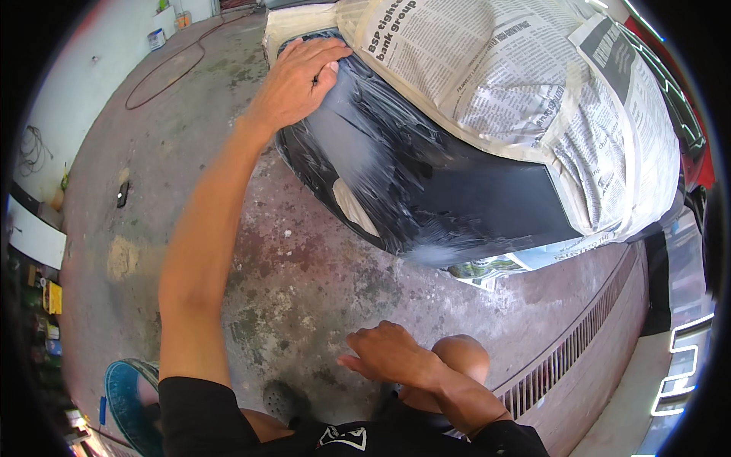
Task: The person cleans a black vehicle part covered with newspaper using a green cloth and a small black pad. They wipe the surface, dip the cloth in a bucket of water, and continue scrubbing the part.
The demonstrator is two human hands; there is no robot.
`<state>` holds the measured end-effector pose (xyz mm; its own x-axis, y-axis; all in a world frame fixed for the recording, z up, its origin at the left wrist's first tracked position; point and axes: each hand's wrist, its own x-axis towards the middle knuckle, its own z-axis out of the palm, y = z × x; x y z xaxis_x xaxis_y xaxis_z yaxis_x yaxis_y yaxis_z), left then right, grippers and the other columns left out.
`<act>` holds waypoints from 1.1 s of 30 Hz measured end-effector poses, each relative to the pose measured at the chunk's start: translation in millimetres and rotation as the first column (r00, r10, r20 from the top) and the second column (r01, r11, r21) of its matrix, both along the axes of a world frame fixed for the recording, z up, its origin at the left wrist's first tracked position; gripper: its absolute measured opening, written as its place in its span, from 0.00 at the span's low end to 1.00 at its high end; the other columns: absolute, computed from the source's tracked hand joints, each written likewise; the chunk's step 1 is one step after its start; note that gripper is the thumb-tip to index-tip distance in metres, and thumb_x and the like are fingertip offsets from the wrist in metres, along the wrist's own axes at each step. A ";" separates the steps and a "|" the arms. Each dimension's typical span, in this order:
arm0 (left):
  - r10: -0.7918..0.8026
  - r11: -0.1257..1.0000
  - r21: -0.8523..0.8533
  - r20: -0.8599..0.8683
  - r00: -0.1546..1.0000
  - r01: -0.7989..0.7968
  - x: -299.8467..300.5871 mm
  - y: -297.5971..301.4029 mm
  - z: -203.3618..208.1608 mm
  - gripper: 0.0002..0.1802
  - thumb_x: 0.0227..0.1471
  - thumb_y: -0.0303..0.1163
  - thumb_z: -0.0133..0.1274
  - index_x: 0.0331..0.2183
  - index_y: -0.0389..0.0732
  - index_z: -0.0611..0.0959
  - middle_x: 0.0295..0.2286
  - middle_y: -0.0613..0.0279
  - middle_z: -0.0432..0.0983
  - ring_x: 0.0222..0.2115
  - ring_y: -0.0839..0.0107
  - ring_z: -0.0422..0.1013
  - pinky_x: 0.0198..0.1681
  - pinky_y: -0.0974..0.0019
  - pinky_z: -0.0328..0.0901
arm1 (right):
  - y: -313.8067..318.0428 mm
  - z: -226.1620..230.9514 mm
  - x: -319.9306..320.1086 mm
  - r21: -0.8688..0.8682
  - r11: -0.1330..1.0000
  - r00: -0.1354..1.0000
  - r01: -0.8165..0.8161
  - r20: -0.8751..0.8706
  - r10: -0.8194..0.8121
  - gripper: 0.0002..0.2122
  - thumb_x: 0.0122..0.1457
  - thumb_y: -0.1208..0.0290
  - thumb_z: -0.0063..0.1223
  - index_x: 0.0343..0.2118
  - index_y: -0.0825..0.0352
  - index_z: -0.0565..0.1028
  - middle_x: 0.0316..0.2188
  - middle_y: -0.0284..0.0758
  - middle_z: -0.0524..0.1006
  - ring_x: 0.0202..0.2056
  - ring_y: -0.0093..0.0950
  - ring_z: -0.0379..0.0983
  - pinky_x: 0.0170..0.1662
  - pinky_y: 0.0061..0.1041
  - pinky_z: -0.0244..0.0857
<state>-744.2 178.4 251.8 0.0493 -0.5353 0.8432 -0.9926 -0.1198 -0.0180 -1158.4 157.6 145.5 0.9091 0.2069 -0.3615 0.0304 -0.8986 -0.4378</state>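
Note:
My left hand (304,80) presses palm down on the far left end of a black car bumper (487,194), its fingers together and its thumb tucked in. A small dark bit shows between thumb and forefinger; what lies under the palm is hidden. Wet greyish-white streaks and a dull grey patch (343,145) cover the bumper's left part, while its right part is smooth black. My right hand (388,354) hangs loosely bent above the floor by my knee (462,356). Its thumb stands apart from the fingers, and nothing shows in it.
Newspaper (495,68) and masking tape (449,126) cover the car above the bumper. A blue bucket (126,404) stands at my lower left. A floor grate (571,354) runs along the right. On the stained concrete floor (282,282) lie a small black object (122,194) and a hose (199,57).

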 end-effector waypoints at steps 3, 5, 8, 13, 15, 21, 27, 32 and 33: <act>-0.027 0.999 -0.034 -0.072 0.997 0.024 -15.5 -3.8 -8.2 0.19 0.69 0.30 0.48 0.55 0.37 0.86 0.56 0.49 0.82 0.60 0.53 0.75 0.72 0.45 0.61 | 1.4 2.1 -0.8 0.028 0.999 1.000 0.017 0.005 -0.017 0.24 0.72 0.46 0.55 0.37 0.67 0.83 0.34 0.45 0.86 0.37 0.52 0.85 0.46 0.49 0.77; -0.082 0.996 -0.043 -0.086 0.993 0.079 -37.4 -7.7 -15.2 0.18 0.69 0.30 0.48 0.54 0.37 0.86 0.56 0.49 0.82 0.59 0.52 0.75 0.71 0.46 0.61 | -2.7 1.7 -5.8 0.012 1.000 1.000 0.026 -0.001 -0.026 0.24 0.72 0.46 0.56 0.37 0.68 0.83 0.33 0.46 0.86 0.37 0.52 0.85 0.45 0.49 0.77; -0.099 0.995 0.008 -0.053 0.994 0.099 -41.5 -4.2 -9.4 0.18 0.71 0.31 0.48 0.54 0.35 0.86 0.56 0.47 0.82 0.59 0.49 0.74 0.70 0.47 0.62 | -2.6 -2.9 -7.0 0.004 1.000 1.000 0.022 0.012 -0.022 0.23 0.72 0.47 0.56 0.37 0.68 0.83 0.33 0.46 0.86 0.37 0.52 0.85 0.46 0.49 0.78; -0.004 1.000 -0.004 -0.115 0.993 0.004 -45.6 -2.9 -8.3 0.19 0.73 0.32 0.48 0.54 0.33 0.86 0.56 0.47 0.82 0.61 0.47 0.74 0.70 0.45 0.62 | 2.4 4.7 -8.1 0.007 1.000 1.000 0.001 0.000 -0.001 0.21 0.72 0.50 0.56 0.38 0.68 0.84 0.32 0.46 0.86 0.36 0.48 0.86 0.47 0.46 0.77; -0.117 0.993 -0.044 -0.119 0.986 0.112 -89.5 -9.5 -10.1 0.18 0.72 0.30 0.48 0.54 0.33 0.86 0.56 0.48 0.82 0.60 0.47 0.74 0.69 0.46 0.63 | -0.1 8.9 -10.9 -0.001 1.000 1.000 -0.008 0.025 0.008 0.21 0.72 0.51 0.56 0.38 0.68 0.84 0.32 0.46 0.86 0.36 0.48 0.86 0.47 0.46 0.77; -0.243 0.970 -0.060 -0.129 0.961 0.237 -137.1 -7.3 -13.9 0.18 0.69 0.30 0.52 0.54 0.36 0.87 0.55 0.51 0.83 0.59 0.50 0.75 0.68 0.42 0.64 | 7.5 1.6 -12.4 -0.026 0.999 0.997 -0.033 0.068 0.034 0.21 0.72 0.50 0.57 0.37 0.67 0.84 0.33 0.46 0.86 0.35 0.48 0.86 0.47 0.45 0.77; -0.070 0.994 -0.097 -0.219 0.973 0.050 -61.9 -6.5 -22.6 0.20 0.72 0.30 0.48 0.60 0.42 0.84 0.61 0.55 0.80 0.65 0.52 0.71 0.74 0.39 0.56 | 3.0 15.3 -12.8 -0.043 0.999 0.999 -0.009 -0.046 0.007 0.23 0.72 0.48 0.56 0.39 0.68 0.83 0.33 0.45 0.86 0.37 0.49 0.86 0.48 0.45 0.76; 0.002 0.986 -0.156 -0.327 0.945 -0.056 -25.6 -17.9 -41.4 0.25 0.73 0.34 0.44 0.66 0.44 0.80 0.68 0.57 0.73 0.72 0.52 0.63 0.76 0.36 0.51 | -1.1 11.2 -15.8 -0.038 0.999 0.999 0.037 -0.031 -0.038 0.24 0.72 0.45 0.55 0.39 0.66 0.83 0.35 0.47 0.86 0.40 0.53 0.83 0.46 0.49 0.77; 0.017 0.983 -0.162 -0.364 0.931 -0.081 -18.7 -20.1 -41.1 0.25 0.74 0.35 0.43 0.67 0.45 0.79 0.68 0.57 0.72 0.73 0.52 0.62 0.76 0.36 0.50 | -0.6 12.4 -16.7 -0.044 0.999 0.998 0.032 -0.043 -0.034 0.24 0.72 0.45 0.55 0.39 0.66 0.83 0.35 0.47 0.86 0.41 0.53 0.83 0.46 0.50 0.77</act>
<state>-762.9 158.3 210.6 0.3885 -0.3731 0.8425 -0.9212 -0.1376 0.3639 -1175.1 157.0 157.9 0.8982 0.1604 -0.4093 -0.0177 -0.9171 -0.3983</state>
